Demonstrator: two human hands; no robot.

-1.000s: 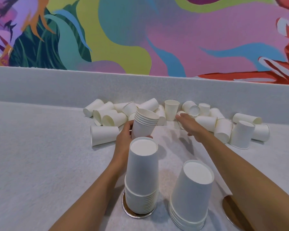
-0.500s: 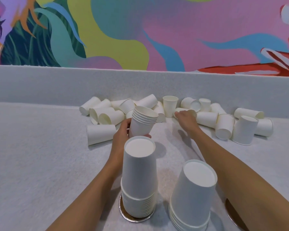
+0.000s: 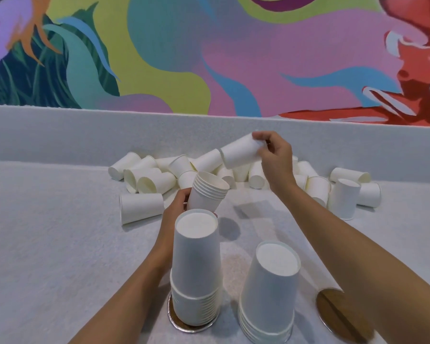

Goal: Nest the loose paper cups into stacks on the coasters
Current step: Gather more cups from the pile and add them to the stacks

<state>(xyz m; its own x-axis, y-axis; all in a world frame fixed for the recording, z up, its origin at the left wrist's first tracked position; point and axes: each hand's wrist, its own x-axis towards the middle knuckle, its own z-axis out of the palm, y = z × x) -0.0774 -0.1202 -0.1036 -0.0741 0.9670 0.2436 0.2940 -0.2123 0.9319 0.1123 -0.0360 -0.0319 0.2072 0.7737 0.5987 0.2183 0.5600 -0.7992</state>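
Observation:
My left hand [image 3: 175,209] grips a small nested stack of white paper cups [image 3: 207,192], mouths up and tilted right. My right hand [image 3: 276,157] holds a single white cup [image 3: 240,152] sideways in the air, above and right of that stack. Loose cups [image 3: 144,181] lie scattered along the back ledge. Close to me, an upside-down stack [image 3: 196,269] stands on a round coaster [image 3: 174,321]. A second upside-down stack [image 3: 271,291] stands to its right. A bare brown coaster [image 3: 338,311] shows partly under my right forearm.
A grey ledge [image 3: 60,135] rises behind the cups, with a colourful painted wall above it. One cup [image 3: 344,198] stands upside down at the right of the pile. The grey felt-like tabletop [image 3: 47,244] stretches to the left.
My right hand has lifted one cup out of the pile and raised it up and to the right. The left hand's stack has stayed about where it was.

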